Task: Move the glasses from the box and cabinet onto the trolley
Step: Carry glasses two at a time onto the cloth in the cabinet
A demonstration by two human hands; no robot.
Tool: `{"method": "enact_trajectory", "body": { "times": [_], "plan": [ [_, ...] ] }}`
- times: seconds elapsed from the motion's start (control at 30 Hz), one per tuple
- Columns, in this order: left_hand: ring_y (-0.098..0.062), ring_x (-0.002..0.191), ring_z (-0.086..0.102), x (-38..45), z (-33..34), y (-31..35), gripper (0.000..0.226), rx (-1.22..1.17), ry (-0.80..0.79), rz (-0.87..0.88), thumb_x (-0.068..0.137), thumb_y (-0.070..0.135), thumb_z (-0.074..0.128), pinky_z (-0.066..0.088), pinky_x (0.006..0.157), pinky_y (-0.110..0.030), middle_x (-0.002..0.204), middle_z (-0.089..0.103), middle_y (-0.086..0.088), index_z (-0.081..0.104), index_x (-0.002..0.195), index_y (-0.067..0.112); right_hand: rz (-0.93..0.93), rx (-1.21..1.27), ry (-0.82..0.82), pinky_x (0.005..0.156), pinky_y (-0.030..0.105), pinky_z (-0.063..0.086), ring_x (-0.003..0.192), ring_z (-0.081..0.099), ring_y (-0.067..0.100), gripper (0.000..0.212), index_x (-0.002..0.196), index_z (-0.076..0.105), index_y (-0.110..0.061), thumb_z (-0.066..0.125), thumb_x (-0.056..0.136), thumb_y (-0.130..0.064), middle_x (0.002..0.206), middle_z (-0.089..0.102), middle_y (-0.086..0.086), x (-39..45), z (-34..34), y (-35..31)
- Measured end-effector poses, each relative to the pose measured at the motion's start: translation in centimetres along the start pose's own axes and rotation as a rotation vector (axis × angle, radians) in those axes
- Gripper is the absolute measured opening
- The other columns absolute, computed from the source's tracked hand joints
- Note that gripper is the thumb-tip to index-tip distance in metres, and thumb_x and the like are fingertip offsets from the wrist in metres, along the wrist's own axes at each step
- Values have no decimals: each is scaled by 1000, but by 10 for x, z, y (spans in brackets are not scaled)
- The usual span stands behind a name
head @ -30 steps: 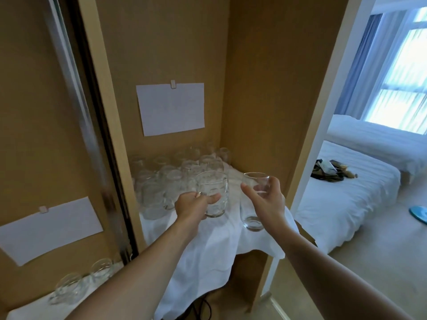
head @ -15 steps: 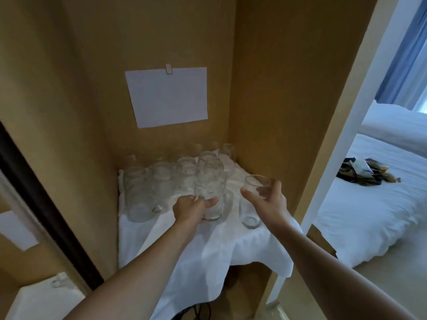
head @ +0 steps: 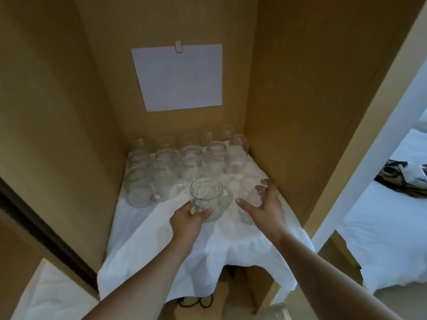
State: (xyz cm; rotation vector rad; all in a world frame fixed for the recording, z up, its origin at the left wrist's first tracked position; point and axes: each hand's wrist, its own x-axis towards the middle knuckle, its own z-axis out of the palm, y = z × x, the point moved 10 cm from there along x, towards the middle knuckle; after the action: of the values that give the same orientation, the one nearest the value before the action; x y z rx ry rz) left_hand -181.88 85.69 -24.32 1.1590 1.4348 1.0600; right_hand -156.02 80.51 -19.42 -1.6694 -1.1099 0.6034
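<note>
Inside the cabinet a white cloth (head: 147, 245) covers the shelf. My left hand (head: 188, 221) grips a clear glass mug (head: 205, 198) by its handle, low over the cloth's front middle. My right hand (head: 265, 211) holds a clear tumbler (head: 250, 195) around its side, just right of the mug and near the cabinet's right wall. Whether either glass touches the cloth I cannot tell. Several more clear glasses (head: 178, 162) stand in rows at the back of the shelf.
A white paper sheet (head: 178, 77) hangs clipped on the cabinet's back wall. Brown cabinet walls close in left and right. A bed (head: 388, 229) with dark items on it lies beyond the doorway at right. Dark cables (head: 196, 301) lie on the floor under the shelf.
The view has tilted down and swung left toward the cabinet. Both hands have come lower and nearer the shelf cloth with their glasses, the tumbler now close to the right wall.
</note>
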Motion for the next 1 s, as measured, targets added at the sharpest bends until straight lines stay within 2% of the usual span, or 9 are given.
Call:
{"method": "enact_trajectory", "body": {
  "times": [0.13,0.33,0.43,0.53,0.6,0.67,0.77,0.87,1.0],
  "plan": [
    [16,74,63,1,-2,-1,20,75,-3,39,76,24,88,44,60,-1,75,71,29,74,85,34,48,0,-85,89,18,43,126,48,11,107,154,23,-27,91,72,-36,136,46,-10,0,11,31],
    [13,72,61,3,-7,-1,14,230,56,92,80,33,85,42,61,-3,69,67,24,75,90,30,107,-76,-148,84,19,39,118,53,15,101,152,28,-25,90,73,-30,136,53,-4,-4,18,68],
    [5,71,59,5,-5,2,13,327,45,95,83,37,82,43,64,-12,71,64,21,74,89,28,131,-35,-140,73,10,37,113,57,14,99,148,34,-27,92,69,-36,126,55,-9,1,17,69],
    [6,72,57,6,-6,2,11,351,35,77,84,38,81,41,61,-7,73,64,22,74,88,31,128,-15,-111,83,23,43,111,55,12,101,148,37,-33,91,64,-52,126,53,-9,3,13,62],
    [8,74,59,9,-6,4,12,383,4,69,84,39,81,40,59,-3,73,66,23,72,81,32,109,-40,-30,87,25,41,108,49,9,99,146,39,-38,87,64,-60,128,41,-12,6,3,53],
    [1,80,65,15,-7,5,13,391,-41,40,82,40,82,47,66,-12,78,71,19,73,79,32,72,-51,45,89,25,39,105,46,9,93,145,38,-41,85,67,-62,129,31,-13,14,-4,42],
    [-9,80,68,28,-9,9,18,399,-90,13,79,38,86,55,73,-27,76,74,13,75,70,26,25,-51,132,96,30,45,111,51,17,85,139,42,-33,87,70,-52,134,32,-7,34,-11,19],
    [-6,62,55,38,-6,11,42,393,-152,2,78,34,87,43,60,-20,51,57,20,61,46,27,-42,-105,205,102,30,42,118,51,27,83,138,44,-17,90,71,-33,140,38,7,56,-16,-7],
    [-14,69,51,52,-7,8,44,307,-195,-10,75,29,90,42,70,-26,66,52,3,51,60,17,-128,-190,142,100,22,37,121,49,29,83,141,45,-9,90,73,-21,142,40,14,89,-6,-34]
  ]
}}
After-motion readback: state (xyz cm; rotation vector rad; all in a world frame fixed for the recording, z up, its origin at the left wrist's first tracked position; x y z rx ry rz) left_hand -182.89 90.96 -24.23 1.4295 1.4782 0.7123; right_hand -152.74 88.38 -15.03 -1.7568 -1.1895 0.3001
